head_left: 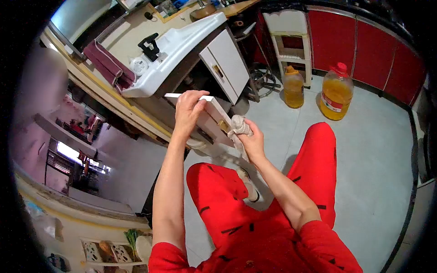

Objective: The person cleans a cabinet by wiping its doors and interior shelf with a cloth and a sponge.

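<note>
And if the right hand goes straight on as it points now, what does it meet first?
Probably the open cabinet door, near its handle; the cloth in the right hand may already touch it, depth is unclear.

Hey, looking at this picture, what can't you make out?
All in the head view:
Right hand: some fingers hidden by the cloth and the hand itself.
Sink cabinet: interior mostly dark, partly behind the open door.
Red-capped bottle: label wording too small.
Room at left: far contents blurred, small.
</note>
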The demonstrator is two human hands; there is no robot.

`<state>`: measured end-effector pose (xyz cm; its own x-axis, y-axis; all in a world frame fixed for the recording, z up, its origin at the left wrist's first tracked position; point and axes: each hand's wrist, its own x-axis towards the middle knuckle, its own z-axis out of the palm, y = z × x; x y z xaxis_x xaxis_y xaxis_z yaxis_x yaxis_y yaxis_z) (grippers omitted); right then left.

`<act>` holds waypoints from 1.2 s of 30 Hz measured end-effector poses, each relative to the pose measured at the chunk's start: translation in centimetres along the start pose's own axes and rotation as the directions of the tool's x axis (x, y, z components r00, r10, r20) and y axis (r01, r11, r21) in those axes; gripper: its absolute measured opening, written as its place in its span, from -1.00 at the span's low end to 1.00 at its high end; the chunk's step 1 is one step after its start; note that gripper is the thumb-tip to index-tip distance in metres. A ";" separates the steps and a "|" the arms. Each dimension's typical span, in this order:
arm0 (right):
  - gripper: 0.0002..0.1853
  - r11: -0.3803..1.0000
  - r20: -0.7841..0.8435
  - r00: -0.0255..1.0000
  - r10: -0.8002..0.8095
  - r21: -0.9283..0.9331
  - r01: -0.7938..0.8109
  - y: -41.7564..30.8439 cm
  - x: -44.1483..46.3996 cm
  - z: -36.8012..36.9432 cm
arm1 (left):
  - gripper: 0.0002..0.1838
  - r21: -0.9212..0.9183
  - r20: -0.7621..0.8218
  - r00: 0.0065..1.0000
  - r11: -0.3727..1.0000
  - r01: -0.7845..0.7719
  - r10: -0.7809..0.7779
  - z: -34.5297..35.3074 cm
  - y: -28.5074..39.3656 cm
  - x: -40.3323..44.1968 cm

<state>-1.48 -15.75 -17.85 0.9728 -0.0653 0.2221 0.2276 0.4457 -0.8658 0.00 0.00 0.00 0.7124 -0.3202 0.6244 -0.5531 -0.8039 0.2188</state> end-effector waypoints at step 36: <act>-0.59 0.896 0.129 0.933 -0.336 -0.262 0.359 -1.6 3.9 -0.5 | -0.77 0.085 0.018 1.000 0.996 -0.020 0.018 0.8 -0.2 0.1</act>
<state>1.96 -17.14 -15.87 0.8257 -0.0954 0.5560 0.5641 0.1416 -0.8135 0.51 -0.28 -0.63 0.7098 -0.3437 0.6149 -0.5284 -0.8371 0.1420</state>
